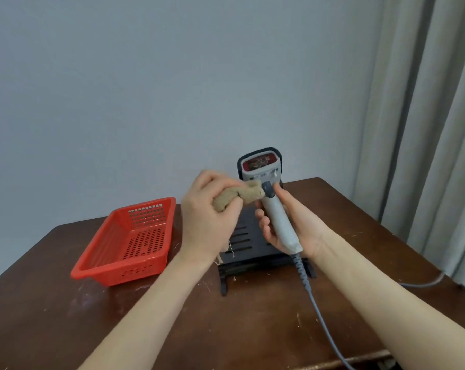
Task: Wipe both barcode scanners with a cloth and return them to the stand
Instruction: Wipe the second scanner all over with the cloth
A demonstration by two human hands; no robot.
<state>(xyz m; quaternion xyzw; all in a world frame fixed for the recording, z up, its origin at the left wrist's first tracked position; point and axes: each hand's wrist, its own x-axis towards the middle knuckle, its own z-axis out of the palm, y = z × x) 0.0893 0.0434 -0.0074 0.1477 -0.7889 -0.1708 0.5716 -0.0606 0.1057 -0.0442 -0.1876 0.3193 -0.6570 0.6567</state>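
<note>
My right hand (287,225) grips the handle of a grey barcode scanner (275,209), held upright above the table with its red window facing me. A grey cable (317,308) runs from the handle's base down across the table. My left hand (207,212) holds a bunched tan cloth (242,197), and the cloth's end touches the scanner just below its head, beside the dark trigger. Behind and below both hands sits the black slotted stand (248,252). I see only one scanner.
A red perforated plastic basket (130,241) with nothing visible inside stands on the brown wooden table (226,329), left of the stand. A plain wall lies behind the table. Grey curtains (426,129) hang at the right, past the table's edge.
</note>
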